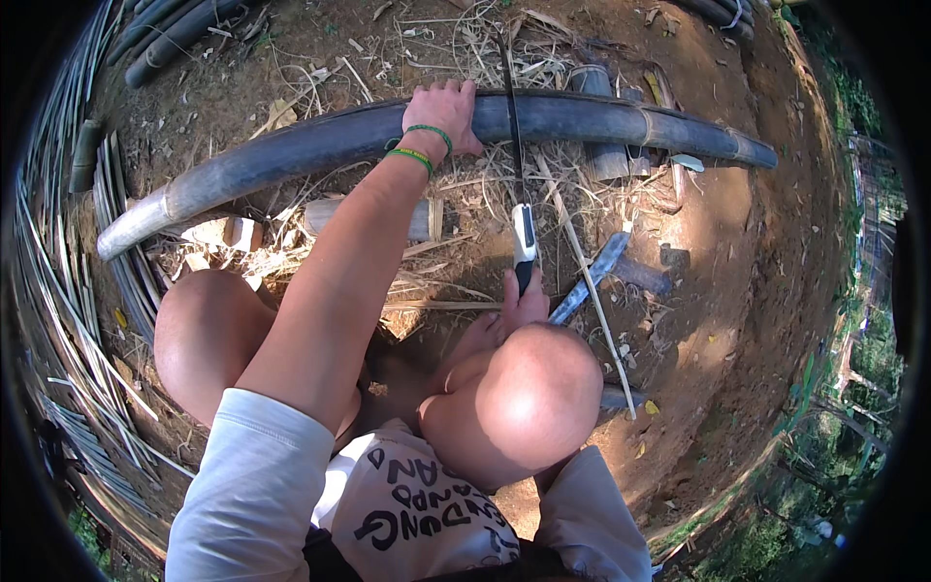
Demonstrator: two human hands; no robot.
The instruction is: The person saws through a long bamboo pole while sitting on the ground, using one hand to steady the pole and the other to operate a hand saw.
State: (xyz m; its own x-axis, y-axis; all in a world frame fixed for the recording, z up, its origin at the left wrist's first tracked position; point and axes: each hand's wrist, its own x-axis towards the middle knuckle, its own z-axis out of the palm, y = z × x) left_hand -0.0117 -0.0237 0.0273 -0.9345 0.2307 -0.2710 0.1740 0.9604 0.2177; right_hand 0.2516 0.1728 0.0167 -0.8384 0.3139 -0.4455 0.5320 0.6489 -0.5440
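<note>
crossing the bamboo pole in the head view: a saw, blade just right of the left grip, which is clasped over the pole. right grip closed round the saw's handle, beside the right knee. pole lies crosswise ahead, over a short bamboo piece. thin stick nearby, pale shavings on dirt.
</note>
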